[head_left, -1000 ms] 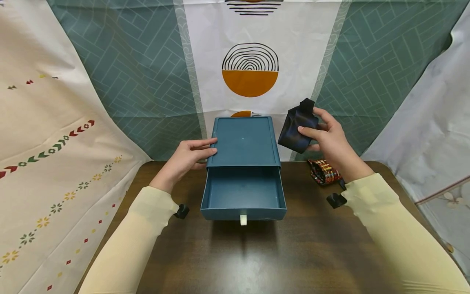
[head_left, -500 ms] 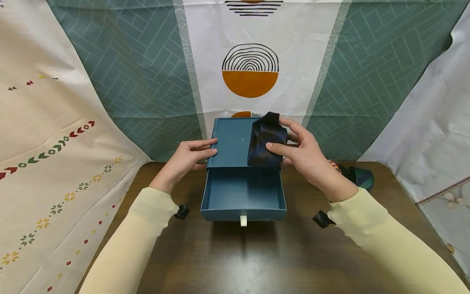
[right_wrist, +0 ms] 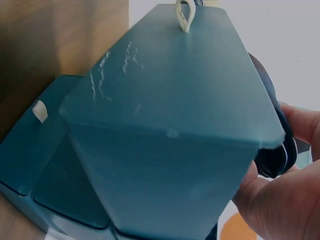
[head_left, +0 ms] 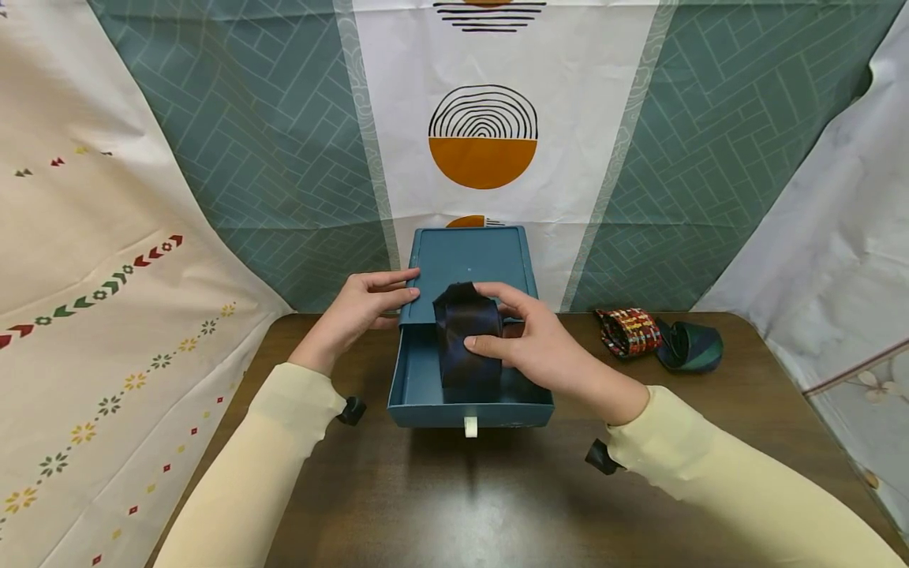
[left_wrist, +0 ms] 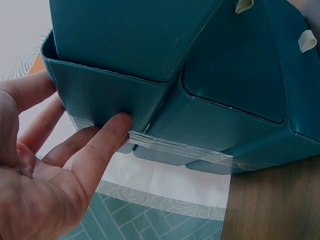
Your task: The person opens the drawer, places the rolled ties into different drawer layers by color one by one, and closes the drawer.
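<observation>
While the left hand touched the left side of the blue cabinet with fingers extended and slightly spread — probably steadying it — the right hand pinched a dark fabric roll, thumb in front, fingers behind, likely to keep the coil closed. Roll was upright at the top drawer, which stood out for access; couldn't tell if it met the floor. Patterned roll and green roll lay side by side on the table, right side, presumably within easy reach.
</observation>
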`<state>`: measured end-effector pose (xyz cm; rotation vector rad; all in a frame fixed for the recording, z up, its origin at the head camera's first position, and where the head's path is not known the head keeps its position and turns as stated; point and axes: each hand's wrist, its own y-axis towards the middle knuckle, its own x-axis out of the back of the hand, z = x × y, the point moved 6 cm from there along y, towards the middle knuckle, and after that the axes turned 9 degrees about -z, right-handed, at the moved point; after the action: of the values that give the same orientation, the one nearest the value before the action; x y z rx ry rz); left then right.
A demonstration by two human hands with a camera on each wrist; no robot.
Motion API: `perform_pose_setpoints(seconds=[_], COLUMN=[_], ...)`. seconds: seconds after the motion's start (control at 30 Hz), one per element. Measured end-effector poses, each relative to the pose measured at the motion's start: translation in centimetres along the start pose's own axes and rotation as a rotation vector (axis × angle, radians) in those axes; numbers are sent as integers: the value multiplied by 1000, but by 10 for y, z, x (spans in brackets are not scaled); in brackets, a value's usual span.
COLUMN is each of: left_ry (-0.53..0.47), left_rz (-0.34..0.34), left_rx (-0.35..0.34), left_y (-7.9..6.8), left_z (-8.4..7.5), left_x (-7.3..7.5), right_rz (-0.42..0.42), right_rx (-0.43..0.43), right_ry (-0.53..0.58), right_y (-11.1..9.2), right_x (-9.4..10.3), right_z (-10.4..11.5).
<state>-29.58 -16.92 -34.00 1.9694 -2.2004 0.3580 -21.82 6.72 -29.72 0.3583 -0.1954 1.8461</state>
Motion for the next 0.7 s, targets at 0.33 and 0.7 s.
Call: perform_pose_setpoints(seconds=[0.33, 0.7], left_ry=[-16, -14], left_rz=[-6, 1], left_rx=[13, 9], left_y=[-4, 0], left_z=[-5, -1], left_x=[-2, -1], right_rz=[68, 73], right_rx=[9, -25], right_ry=[-12, -104], right_y=[-3, -3], right_x=[-14, -21], right_z=[-6, -13])
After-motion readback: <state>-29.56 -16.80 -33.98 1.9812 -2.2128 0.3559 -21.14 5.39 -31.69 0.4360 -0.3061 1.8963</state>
